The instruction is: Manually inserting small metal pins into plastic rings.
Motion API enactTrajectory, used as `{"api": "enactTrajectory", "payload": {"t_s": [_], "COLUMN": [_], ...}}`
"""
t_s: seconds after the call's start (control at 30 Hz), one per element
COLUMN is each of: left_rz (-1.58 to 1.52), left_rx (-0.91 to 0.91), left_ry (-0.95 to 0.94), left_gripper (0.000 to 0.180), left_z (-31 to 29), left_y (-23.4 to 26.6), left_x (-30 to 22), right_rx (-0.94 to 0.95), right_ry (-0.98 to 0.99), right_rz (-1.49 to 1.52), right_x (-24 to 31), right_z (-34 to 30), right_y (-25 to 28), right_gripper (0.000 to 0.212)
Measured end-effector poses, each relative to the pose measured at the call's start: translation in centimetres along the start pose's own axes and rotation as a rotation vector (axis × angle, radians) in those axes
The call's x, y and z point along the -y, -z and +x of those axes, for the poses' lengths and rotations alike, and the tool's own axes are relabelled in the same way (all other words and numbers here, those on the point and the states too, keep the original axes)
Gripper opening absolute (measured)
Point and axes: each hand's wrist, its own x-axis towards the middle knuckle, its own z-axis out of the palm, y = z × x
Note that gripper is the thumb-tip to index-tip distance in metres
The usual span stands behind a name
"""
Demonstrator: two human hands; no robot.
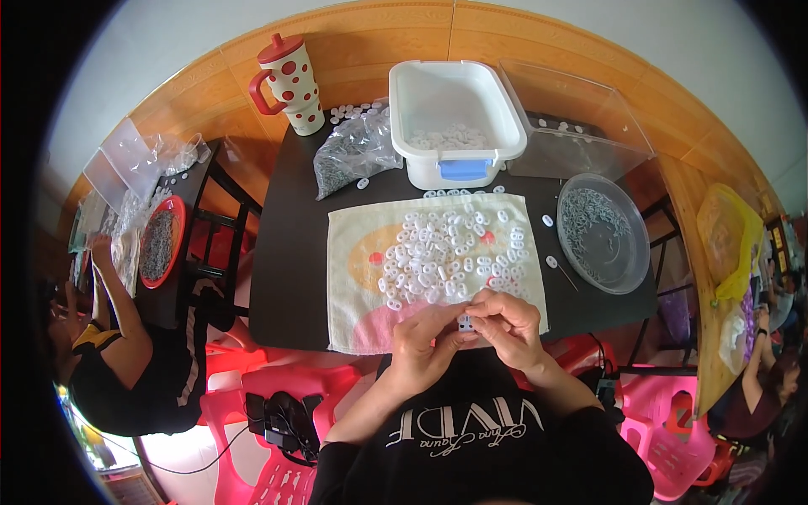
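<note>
Just over the near edge of a printed towel [349, 252], my left hand [427, 343] and my right hand [508, 326] meet, fingers closed. Between their fingertips is a small white plastic piece [465, 321] with dark holes; both hands grip it. Beyond them, a loose heap of small white oval plastic pieces [433, 252] with holes lies spread over the towel. A round clear tub [619, 265] of small grey metal parts stands to the right. Whether my fingers also hold a metal part is too small to tell.
A white bin [400, 126] with white pieces stands at the back, beside a clear bag [358, 156] of grey parts and a spotted tumbler [299, 93]. A thin stick [569, 276] lies near the tub. People work at tables on both sides; a red tray [178, 244] is left.
</note>
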Motion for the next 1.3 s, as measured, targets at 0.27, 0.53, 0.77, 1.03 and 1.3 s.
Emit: {"api": "enactTrajectory", "payload": {"t_s": [0.27,0.53,0.77,1.03,1.3], "left_rz": [0.019,0.138,0.306,0.357,0.471], "left_rx": [0.076,0.143,0.076,0.019,-0.007], "left_ry": [0.020,-0.082,-0.181,-0.292,-0.403], "left_gripper": [0.043,0.042,0.034,0.029,0.027], "left_z": [-0.2,0.5,-0.9,-1.5,-1.8], "left_y": [0.2,0.6,1.1,0.2,0.2], "left_x": [0.2,-0.4,0.1,0.4,1.1], "right_rx": [0.050,-0.024,0.050,0.004,0.026], "right_ry": [0.027,-0.209,-0.032,-0.010,0.002], "right_rz": [-0.041,0.137,0.036,0.022,-0.016], "right_x": [0.3,0.9,0.8,0.7,0.3], "right_z": [0.2,-0.5,-0.2,-1.2,-1.4], "right_y": [0.3,0.3,-0.7,-1.4,-1.4], "right_gripper": [0.014,0.009,0.009,0.009,0.011]}}
